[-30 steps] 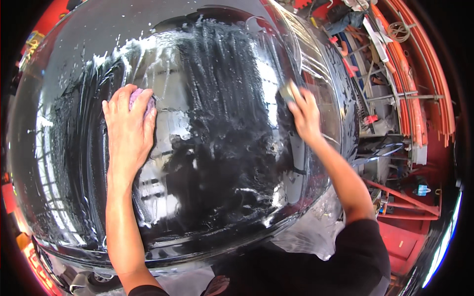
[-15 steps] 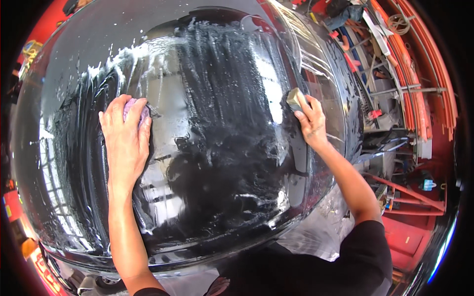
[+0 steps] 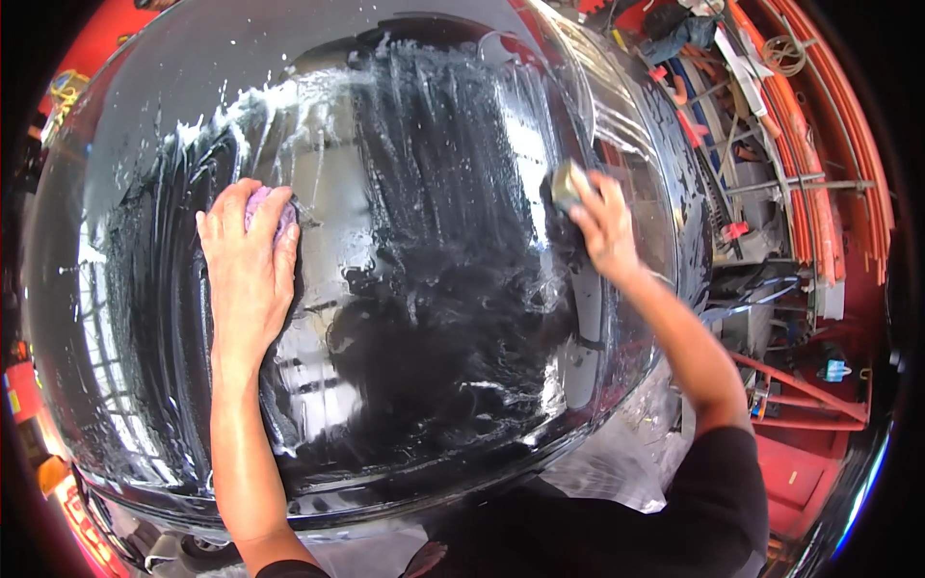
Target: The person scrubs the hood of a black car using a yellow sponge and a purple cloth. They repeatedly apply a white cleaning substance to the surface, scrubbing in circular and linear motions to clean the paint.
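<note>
A glossy black curved car panel (image 3: pixel 434 318), wet with streaks of whitish suds, spreads out before me. My left hand (image 3: pixel 246 255) rests on its left part, fingers curled over a crumpled purple sponge-like pad (image 3: pixel 257 205) that shows between them. Further right, my right hand (image 3: pixel 607 231) grips a small yellowish block (image 3: pixel 567 186), which looks like a sanding block, between thumb and fingers. The block lies against the panel near its right side; its underside is hidden. Slight blur softens the right hand.
On the right stands a rack (image 3: pixel 795 180) with long orange-red bars and assorted tools and parts. A red metal frame (image 3: pixel 809 393) is below it. Clear plastic sheeting (image 3: pixel 617 462) hangs under the panel's near edge. Red surfaces show at the far left.
My right hand has shifted slightly left with the block, which is now tilted differently. The left hand and its purple pad stay almost in place.
</note>
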Tool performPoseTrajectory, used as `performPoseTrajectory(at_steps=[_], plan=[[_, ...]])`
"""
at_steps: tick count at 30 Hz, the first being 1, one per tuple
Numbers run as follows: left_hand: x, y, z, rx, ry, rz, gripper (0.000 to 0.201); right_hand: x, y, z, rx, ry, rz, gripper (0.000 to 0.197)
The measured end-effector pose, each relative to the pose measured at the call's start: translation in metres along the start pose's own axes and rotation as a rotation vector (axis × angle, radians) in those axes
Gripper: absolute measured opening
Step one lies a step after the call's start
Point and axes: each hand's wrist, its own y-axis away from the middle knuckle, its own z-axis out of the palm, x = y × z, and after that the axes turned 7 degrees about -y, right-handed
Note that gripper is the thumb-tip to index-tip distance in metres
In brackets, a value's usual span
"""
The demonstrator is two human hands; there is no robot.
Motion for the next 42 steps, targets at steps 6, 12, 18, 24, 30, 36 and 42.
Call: performPoseTrajectory(at_steps=[6, 12, 18, 24, 30, 36, 42], plan=[[0.003, -0.008, 0.006, 0.001, 0.117, 0.015, 0.035, 0.076, -0.179, 0.042, 0.217, 0.172, 0.012, 0.048], [-0.008, 0.004, -0.001, -0.037, 0.043, -0.034, 0.037, -0.034, -0.004, 0.009, 0.000, -0.045, -0.132, 0.055], [0.008, -0.012, 0.007, 0.012, 0.150, 0.003, 0.035, 0.064, -0.174, 0.023, 0.152, 0.107, -0.043, 0.045], [-0.010, 0.005, 0.000, -0.011, 0.101, -0.033, 0.035, -0.002, -0.066, 0.039, 0.156, 0.038, -0.114, 0.054], [0.001, -0.010, 0.008, 0.033, 0.101, -0.009, 0.034, 0.036, -0.081, 0.009, 0.108, 0.166, -0.156, 0.052], [-0.006, -0.001, 0.006, 0.005, 0.115, 0.001, 0.034, 0.059, -0.143, 0.041, 0.124, 0.067, 0.067, 0.051], [-0.002, -0.001, 0.003, -0.017, 0.068, -0.019, 0.034, 0.029, -0.019, 0.009, 0.126, 0.085, -0.051, 0.053]])
